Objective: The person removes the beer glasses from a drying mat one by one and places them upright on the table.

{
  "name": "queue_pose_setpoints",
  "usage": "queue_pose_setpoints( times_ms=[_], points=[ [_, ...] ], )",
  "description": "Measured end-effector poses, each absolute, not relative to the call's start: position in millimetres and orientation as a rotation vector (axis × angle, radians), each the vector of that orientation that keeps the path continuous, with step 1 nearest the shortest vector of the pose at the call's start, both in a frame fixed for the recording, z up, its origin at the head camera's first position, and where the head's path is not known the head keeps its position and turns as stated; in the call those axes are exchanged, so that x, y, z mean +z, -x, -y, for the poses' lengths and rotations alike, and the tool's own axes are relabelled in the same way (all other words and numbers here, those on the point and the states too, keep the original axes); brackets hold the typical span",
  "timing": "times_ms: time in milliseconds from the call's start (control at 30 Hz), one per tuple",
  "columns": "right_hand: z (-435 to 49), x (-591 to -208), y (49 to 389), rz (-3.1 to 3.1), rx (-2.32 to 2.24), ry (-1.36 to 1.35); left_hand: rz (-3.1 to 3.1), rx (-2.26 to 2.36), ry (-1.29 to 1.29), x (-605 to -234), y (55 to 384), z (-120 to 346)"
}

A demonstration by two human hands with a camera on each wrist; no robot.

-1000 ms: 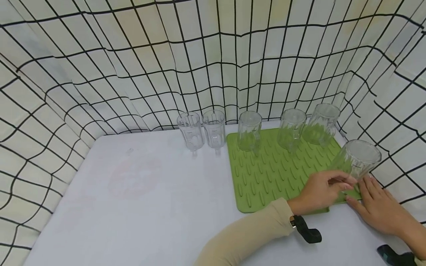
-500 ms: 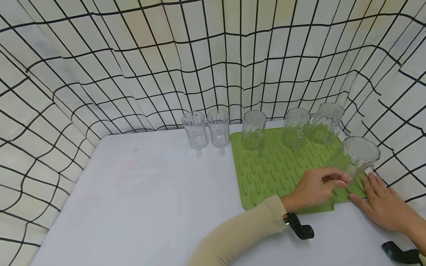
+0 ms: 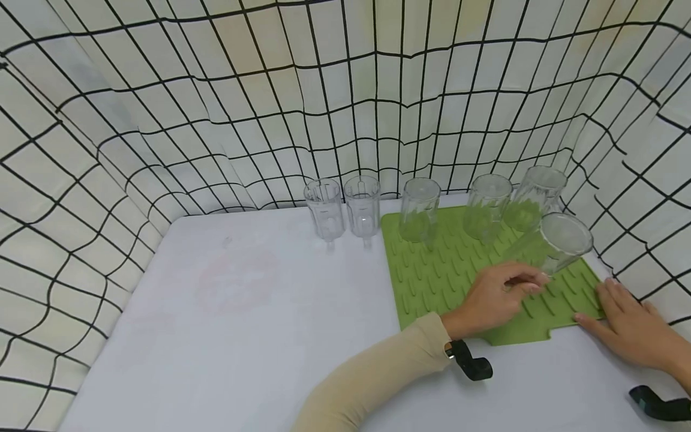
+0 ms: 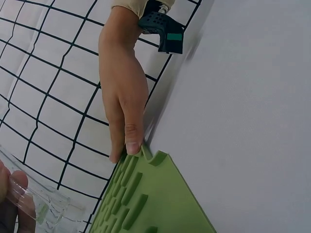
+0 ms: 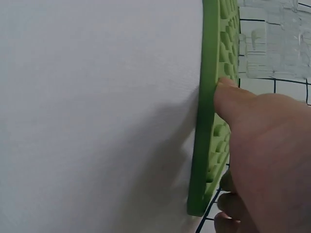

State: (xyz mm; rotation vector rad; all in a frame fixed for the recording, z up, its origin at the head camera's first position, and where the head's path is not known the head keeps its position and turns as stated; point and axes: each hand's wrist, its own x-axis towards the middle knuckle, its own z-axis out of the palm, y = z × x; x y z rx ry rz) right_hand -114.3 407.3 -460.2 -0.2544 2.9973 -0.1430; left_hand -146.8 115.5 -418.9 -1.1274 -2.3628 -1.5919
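My left hand point(image 3: 499, 294) pinches the handle of a clear glass mug point(image 3: 567, 234), which tilts with its rim up and to the right over the green ridged mat point(image 3: 432, 282). In the left wrist view, fingertips point(image 4: 22, 194) of that hand show beside the mug point(image 4: 56, 211) at the left edge. My right hand point(image 3: 628, 327) rests at the mat's front right corner with its fingers extended. Seen from the right wrist, its thumb lies on the mat's edge point(image 5: 209, 111). The same hand point(image 4: 124, 92) appears from the front in the left wrist view.
Three more glass mugs stand along the mat's back: one at left point(image 3: 420, 210), one in the middle point(image 3: 487, 207) and one at right point(image 3: 537, 198). Left of the mat, two mugs point(image 3: 325, 210) stand on the white table point(image 3: 243, 336). Black netting point(image 3: 345, 108) over white cloth encloses the back and sides.
My left hand has carried the mug leftward and slightly back over the mat, away from the right hand. The right hand stays by the mat's corner. The head view has turned slightly left.
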Motion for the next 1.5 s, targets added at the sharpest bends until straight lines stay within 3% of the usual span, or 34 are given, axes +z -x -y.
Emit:
queue_pose_setpoints(
  times_ms=[1133,1500],
  points=[
    [-333,-402,138,-3.373,-0.799,0.531,2.31,-1.002,1.283,-402,142,-47],
    [-309,-379,143,-3.151,-1.306,0.535,2.308,-0.738,1.27,-392,141,-29]
  ],
)
